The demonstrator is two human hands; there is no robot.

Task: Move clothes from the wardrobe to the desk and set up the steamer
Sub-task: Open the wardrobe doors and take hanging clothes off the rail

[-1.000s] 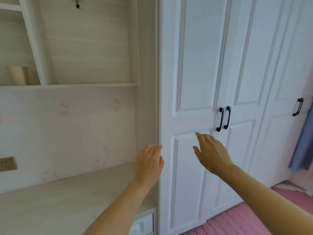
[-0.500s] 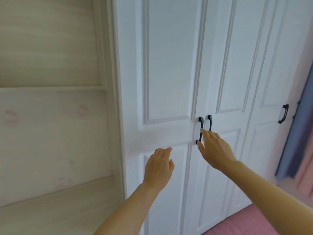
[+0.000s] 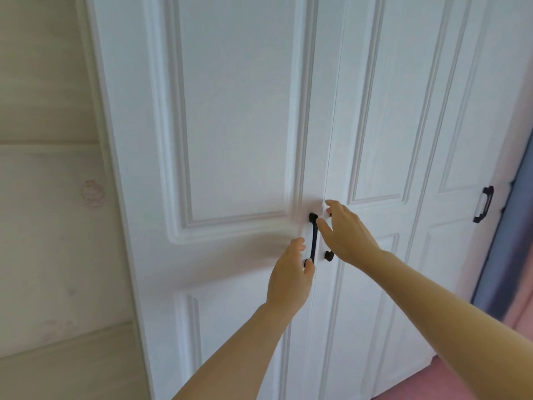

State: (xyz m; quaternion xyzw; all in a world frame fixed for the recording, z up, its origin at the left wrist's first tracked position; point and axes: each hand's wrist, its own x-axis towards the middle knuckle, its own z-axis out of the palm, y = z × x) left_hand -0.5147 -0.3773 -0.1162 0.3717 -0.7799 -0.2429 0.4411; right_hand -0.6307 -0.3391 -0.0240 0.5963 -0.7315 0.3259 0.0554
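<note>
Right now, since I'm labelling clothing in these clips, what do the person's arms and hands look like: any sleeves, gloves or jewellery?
Both the left hand and the right hand are bare, with no gloves and no rings that I can make out. The left forearm and right forearm are uncovered to the frame's edge, with no sleeve, watch or bracelet in view.

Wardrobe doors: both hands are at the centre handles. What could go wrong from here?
1. The left handle and right handle sit close together, so the left hand and right hand may knock knuckles when pulling.
2. Neither hand's fingers look closed around a handle yet; pulling now could slip.
3. The wardrobe doors would likely swing toward the person's forearms.
</note>
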